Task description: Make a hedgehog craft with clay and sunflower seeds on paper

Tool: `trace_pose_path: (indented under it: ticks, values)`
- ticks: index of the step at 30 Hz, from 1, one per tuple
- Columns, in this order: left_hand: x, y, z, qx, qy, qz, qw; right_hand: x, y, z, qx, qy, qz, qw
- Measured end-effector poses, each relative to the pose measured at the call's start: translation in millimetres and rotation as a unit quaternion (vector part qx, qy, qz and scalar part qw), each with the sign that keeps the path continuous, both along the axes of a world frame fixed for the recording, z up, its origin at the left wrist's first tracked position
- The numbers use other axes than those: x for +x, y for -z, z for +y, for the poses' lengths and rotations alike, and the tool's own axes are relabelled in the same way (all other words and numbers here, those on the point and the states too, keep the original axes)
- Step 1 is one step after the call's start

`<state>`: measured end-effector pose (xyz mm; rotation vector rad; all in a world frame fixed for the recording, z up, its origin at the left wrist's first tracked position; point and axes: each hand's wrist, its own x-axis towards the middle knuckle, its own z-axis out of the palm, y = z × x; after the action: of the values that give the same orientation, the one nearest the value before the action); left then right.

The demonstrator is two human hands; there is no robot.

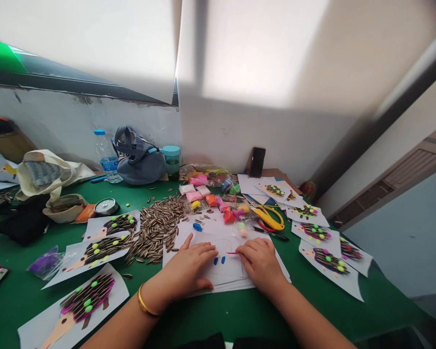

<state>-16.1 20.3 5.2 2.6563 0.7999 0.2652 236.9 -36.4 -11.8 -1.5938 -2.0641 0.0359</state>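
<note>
My left hand [192,264], with a gold bracelet at the wrist, lies open on a small white sheet [210,278], fingers stretched out. The sheet carries faint drawn lines and rests on more white paper. My right hand [259,261] pinches a thin pink stick [232,253], perhaps a modelling tool, whose tip points left over the sheet. Two small blue clay pieces [223,260] lie on the sheet between my hands. A larger blue clay lump [197,227] sits just beyond my left fingertips.
Sunflower seeds [156,225] are heaped at left. Packets of coloured clay [203,191] lie behind the paper. Yellow-handled scissors [269,218] and a black pen [272,234] lie at right. Finished hedgehog pictures [89,298] spread on both sides. A phone [257,162] leans on the wall.
</note>
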Motion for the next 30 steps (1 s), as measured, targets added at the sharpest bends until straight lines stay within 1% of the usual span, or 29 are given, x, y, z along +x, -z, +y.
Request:
trace_pose_path:
  ticks: [8, 16, 20, 23, 30]
  values:
    - [4.2, -4.4, -4.2, 0.023, 0.001, 0.003, 1.000, 0.0, 6.0, -4.2, -0.010, 0.022, 0.020, 0.999]
    - [10.1, -1.5, -7.3, 0.056, -0.001, 0.009, 0.998, 2.8, 10.1, -3.6, -0.006, 0.025, 0.033, 0.999]
    - [14.6, 1.5, -10.0, 0.076, -0.009, 0.006, 0.997, 1.5, 9.3, -5.4, -0.006, 0.020, 0.032, 0.999]
    - [14.7, 2.6, -9.9, 0.074, -0.016, 0.007, 0.997, -1.1, 7.9, -5.5, -0.009, 0.009, 0.024, 1.000]
    - [10.6, 1.9, -7.1, 0.059, 0.000, 0.012, 0.998, -7.5, 10.3, -1.9, 0.012, -0.006, 0.001, 1.000]
